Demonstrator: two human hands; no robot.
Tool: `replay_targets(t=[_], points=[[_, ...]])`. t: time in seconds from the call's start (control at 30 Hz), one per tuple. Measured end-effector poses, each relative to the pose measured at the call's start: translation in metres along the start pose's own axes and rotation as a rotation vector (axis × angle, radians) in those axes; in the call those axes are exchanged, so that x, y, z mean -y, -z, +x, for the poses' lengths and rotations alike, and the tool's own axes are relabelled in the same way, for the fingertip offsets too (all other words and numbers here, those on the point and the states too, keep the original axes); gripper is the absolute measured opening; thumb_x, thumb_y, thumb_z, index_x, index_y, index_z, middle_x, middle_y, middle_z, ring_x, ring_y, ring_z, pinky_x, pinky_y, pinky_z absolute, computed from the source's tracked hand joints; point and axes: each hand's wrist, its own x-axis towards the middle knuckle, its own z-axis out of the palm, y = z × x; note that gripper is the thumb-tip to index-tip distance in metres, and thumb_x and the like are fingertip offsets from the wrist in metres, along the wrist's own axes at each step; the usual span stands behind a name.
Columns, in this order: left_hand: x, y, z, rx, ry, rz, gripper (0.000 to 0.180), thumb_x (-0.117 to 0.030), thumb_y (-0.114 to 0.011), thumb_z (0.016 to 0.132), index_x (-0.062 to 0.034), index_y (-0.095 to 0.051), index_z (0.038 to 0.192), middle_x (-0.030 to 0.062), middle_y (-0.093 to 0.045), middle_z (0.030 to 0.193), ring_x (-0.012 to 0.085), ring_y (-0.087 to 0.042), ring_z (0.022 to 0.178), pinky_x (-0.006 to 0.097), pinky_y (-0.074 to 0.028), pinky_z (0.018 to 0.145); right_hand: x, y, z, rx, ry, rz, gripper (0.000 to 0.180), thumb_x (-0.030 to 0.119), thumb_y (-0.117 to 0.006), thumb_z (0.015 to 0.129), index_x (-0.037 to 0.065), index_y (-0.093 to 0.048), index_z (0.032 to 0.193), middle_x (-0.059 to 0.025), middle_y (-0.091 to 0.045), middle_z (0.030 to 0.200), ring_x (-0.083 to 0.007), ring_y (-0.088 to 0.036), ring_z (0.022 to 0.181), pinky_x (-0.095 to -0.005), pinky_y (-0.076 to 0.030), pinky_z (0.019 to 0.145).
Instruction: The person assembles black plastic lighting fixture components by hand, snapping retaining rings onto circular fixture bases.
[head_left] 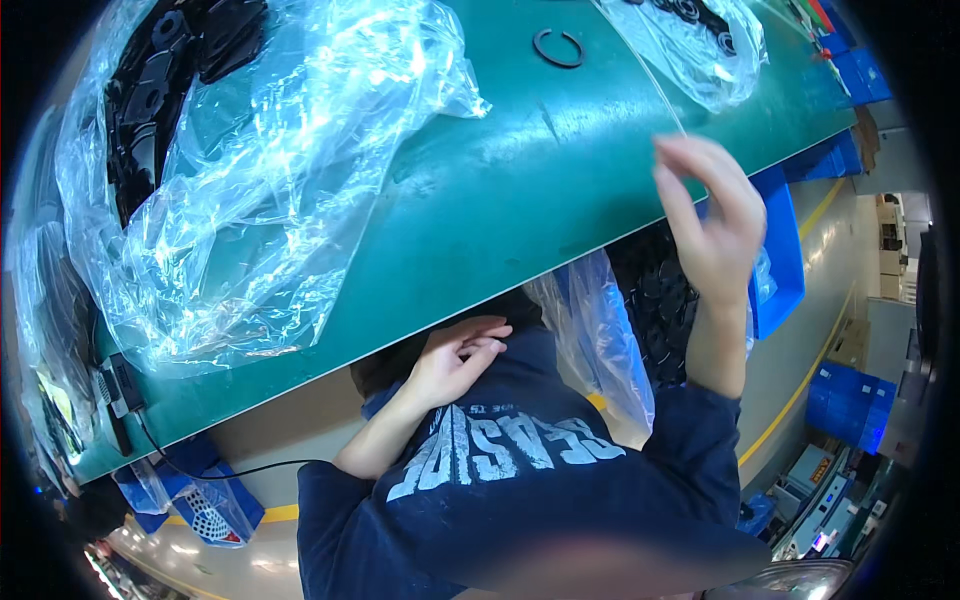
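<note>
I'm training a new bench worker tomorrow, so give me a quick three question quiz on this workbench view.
1. True or false: the black ring lies inside a plastic bag.
2. Which hand is raised at the table's edge: A) left, B) right?
3. Fill in: the left hand rests against the dark blue ____.

Key
1. False: it lies bare on the green table, between the large clear bag and the smaller bag.
2. B: the right hand, fingers loosely curled, nothing visibly gripped.
3. Sweatshirt.
</note>
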Motion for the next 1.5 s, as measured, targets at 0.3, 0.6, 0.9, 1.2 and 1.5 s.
replay_targets(t=[0.3, 0.6, 0.9, 1.2, 1.5], points=[[-0.018, 0.008, -0.019, 0.071, -0.020, -0.051, 0.033, -0.004, -0.053, 0.088, 0.0052, -0.050, 0.120, 0.0144, -0.061, 0.111, 0.0155, -0.062, 0.095, 0.025, -0.049, 0.081, -0.051, -0.060, 0.093, 0.205, 0.079, -0.305, 0.032, 0.023, -0.070, 0.074, 0.001, -0.065, 0.096, -0.0168, -0.064, 0.093, -0.0314, -0.061, 0.080, -0.0355, -0.049, 0.072], [-0.052, 0.021, -0.034, 0.113, -0.113, -0.069, 0.028, -0.004, -0.055, 0.087, 0.0036, -0.055, 0.114, 0.0137, -0.063, 0.108, 0.0159, -0.062, 0.093, 0.027, -0.050, 0.080, -0.042, -0.073, 0.111, 0.280, -0.083, -0.080, 0.049, 0.022, -0.075, 0.067, -0.001, -0.060, 0.108, -0.0139, -0.066, 0.095, -0.0221, -0.063, 0.087, -0.0320, -0.049, 0.080], [-0.183, 0.073, -0.078, 0.284, -0.486, 0.285, 0.036, -0.003, -0.064, 0.080, 0.0027, -0.057, 0.115, 0.0184, -0.060, 0.113, 0.0326, -0.058, 0.103, 0.039, -0.047, 0.087, -0.036, -0.082, 0.121, 0.349, -0.083, -0.049, 0.047, 0.015, -0.073, 0.068, 0.001, -0.060, 0.110, -0.0095, -0.063, 0.098, -0.0171, -0.057, 0.085, -0.0292, -0.046, 0.076], [-0.248, 0.162, 0.005, -0.636, -0.630, 0.919, 0.031, -0.009, -0.059, 0.081, 0.0013, -0.058, 0.110, 0.0125, -0.063, 0.104, 0.0201, -0.060, 0.097, 0.031, -0.046, 0.087, -0.041, -0.074, 0.111, 0.359, 0.013, -0.055, 0.047, 0.011, -0.071, 0.067, 0.002, -0.059, 0.111, -0.0141, -0.062, 0.100, -0.0239, -0.059, 0.089, -0.0331, -0.047, 0.079], [-0.269, 0.287, 0.152, -0.908, -0.146, 1.562, 0.036, -0.020, -0.063, 0.080, -0.0027, -0.058, 0.111, 0.0186, -0.063, 0.103, 0.0320, -0.061, 0.094, 0.035, -0.048, 0.086, -0.037, -0.076, 0.105, 0.342, 0.033, -0.074, 0.036, 0.011, -0.070, 0.070, 0.001, -0.061, 0.103, -0.0146, -0.062, 0.103, -0.0304, -0.057, 0.097, -0.0359, -0.045, 0.085]])
